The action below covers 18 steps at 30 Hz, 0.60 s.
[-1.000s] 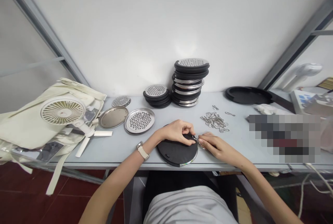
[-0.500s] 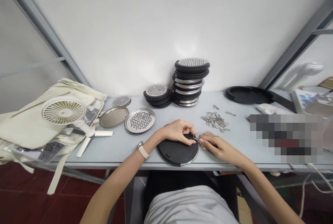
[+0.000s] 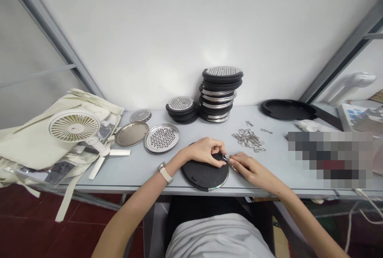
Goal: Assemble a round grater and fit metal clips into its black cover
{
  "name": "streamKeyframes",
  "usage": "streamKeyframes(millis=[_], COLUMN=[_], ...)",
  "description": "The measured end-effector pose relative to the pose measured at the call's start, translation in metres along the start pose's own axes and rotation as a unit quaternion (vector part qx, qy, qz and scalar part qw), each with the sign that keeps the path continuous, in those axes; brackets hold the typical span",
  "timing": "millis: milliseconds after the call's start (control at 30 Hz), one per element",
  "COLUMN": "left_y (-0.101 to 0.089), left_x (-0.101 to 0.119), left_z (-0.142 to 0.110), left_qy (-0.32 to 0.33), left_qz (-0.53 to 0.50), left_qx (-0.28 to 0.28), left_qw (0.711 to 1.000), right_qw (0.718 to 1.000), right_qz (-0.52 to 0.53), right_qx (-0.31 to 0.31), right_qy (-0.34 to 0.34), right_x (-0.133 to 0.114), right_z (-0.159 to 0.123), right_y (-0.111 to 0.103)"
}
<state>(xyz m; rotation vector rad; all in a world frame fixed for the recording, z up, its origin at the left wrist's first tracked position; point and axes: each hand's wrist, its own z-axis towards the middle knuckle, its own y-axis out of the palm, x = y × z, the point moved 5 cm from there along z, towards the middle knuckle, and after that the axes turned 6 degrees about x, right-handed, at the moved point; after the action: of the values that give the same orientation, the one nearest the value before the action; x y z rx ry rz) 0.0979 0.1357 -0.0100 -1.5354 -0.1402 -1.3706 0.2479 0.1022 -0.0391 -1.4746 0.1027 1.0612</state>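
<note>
A round black disc (image 3: 203, 176) with a shiny metal rim section lies at the table's front edge. My left hand (image 3: 208, 151) rests on its far right part, with thumb and curled fingers closed at the edge. Between those fingertips and my right hand (image 3: 247, 167) shows a small bent-wire metal clip (image 3: 225, 157) at the disc's edge. My right hand pinches the clip's outer end, partly hidden by the fingers. Several loose wire clips (image 3: 249, 140) lie in a pile beyond my right hand.
At the back stand a tall stack (image 3: 218, 102) and a low stack (image 3: 181, 109) of black-rimmed perforated discs. A grater plate (image 3: 162, 138) and a plain metal lid (image 3: 131, 133) lie left. Further left are a white fan (image 3: 74, 126) and a cream bag (image 3: 30, 142); a black tray (image 3: 289, 109) sits back right.
My hands stay at the disc's right edge, almost unmoved. The wire clip between them has turned slightly. The whole view has shifted a little.
</note>
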Motion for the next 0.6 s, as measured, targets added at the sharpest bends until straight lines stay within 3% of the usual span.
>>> streamKeyframes(millis=[600], left_y=[-0.0027], left_x=[0.004], left_z=[0.0], left_qy=[-0.011], left_qz=[0.068], left_qx=[0.012], left_qw=[0.998], right_qw=[0.999], right_qz=[-0.01], right_qx=[0.009], right_qy=[-0.04], right_x=[-0.0046], right_z=[-0.0004], right_y=[0.0012])
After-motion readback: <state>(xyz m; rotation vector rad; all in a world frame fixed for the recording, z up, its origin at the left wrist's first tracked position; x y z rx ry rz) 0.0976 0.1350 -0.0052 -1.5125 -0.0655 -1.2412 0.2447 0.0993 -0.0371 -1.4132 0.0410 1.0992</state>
